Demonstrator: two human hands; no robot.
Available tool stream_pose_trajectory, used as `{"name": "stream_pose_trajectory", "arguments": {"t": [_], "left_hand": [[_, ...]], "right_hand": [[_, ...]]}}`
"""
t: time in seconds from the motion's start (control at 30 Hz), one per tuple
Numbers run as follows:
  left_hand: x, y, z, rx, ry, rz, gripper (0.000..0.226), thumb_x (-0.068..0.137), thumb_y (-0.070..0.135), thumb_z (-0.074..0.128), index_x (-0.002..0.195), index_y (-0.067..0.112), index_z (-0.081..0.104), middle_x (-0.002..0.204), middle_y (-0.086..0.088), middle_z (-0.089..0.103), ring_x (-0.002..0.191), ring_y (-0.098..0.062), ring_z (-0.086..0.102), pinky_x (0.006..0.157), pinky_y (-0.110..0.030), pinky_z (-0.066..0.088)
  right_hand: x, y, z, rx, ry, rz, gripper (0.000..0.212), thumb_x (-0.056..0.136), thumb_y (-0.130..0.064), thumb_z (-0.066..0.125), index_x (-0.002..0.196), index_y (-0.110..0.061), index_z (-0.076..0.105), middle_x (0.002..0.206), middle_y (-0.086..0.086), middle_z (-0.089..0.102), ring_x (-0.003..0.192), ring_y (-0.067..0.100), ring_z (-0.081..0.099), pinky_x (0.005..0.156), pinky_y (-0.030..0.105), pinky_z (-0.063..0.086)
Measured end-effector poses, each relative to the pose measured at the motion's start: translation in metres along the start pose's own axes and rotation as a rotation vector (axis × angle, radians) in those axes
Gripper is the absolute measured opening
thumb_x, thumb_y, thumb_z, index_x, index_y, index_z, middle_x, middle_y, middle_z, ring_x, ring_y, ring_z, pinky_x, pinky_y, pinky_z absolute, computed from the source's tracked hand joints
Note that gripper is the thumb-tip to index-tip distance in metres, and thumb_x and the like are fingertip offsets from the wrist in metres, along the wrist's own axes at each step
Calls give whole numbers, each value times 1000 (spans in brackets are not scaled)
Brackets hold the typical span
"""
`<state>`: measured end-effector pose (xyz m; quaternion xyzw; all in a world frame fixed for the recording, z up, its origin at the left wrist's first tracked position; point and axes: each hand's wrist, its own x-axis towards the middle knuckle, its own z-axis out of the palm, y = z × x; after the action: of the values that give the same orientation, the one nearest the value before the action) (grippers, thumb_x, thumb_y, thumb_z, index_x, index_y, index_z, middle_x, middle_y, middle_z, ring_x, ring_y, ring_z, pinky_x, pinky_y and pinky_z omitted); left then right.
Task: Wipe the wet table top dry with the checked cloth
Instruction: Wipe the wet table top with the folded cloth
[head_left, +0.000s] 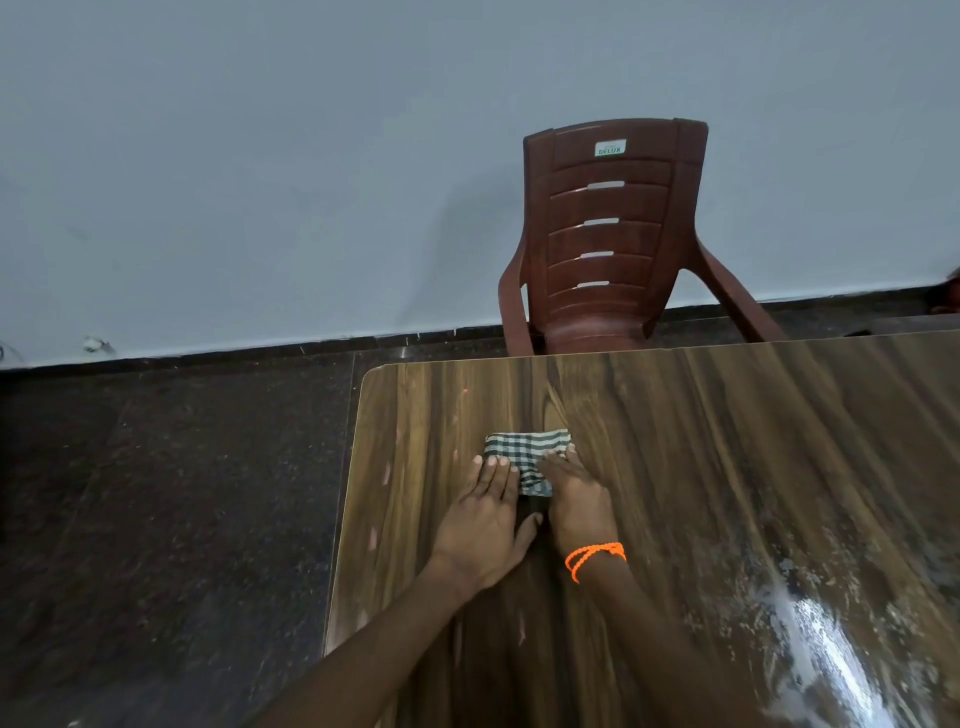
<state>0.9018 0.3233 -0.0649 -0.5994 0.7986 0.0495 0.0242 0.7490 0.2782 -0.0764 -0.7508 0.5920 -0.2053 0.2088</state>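
Observation:
The checked cloth (524, 453), green and white and folded small, lies on the wooden table top (727, 467) near its far left corner. My left hand (480, 514) rests flat on the cloth's left part, fingers together. My right hand (574, 499), with an orange bead band on the wrist, presses flat on the cloth's right part. Both palms hide the cloth's near edge. A wet, shiny patch (826, 634) with water streaks spreads over the table's near right area.
A brown plastic armchair (613, 244) stands at the table's far edge against a pale wall. Dark stone floor (171, 519) lies to the left of the table's left edge (347, 499).

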Motion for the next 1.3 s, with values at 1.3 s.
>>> {"name": "stream_pose_trajectory", "arguments": {"t": [1.3], "left_hand": [[-106,66,10,-136,-112,-60,79,95,58,25,153,5,27,161,-14,24,151,-26,11,120,-53,8]], "right_hand": [[-130,4,-13,57,-1,47,56,62,20,64,111,-6,70,117,10,67,120,34,54,89,40,49]]}}
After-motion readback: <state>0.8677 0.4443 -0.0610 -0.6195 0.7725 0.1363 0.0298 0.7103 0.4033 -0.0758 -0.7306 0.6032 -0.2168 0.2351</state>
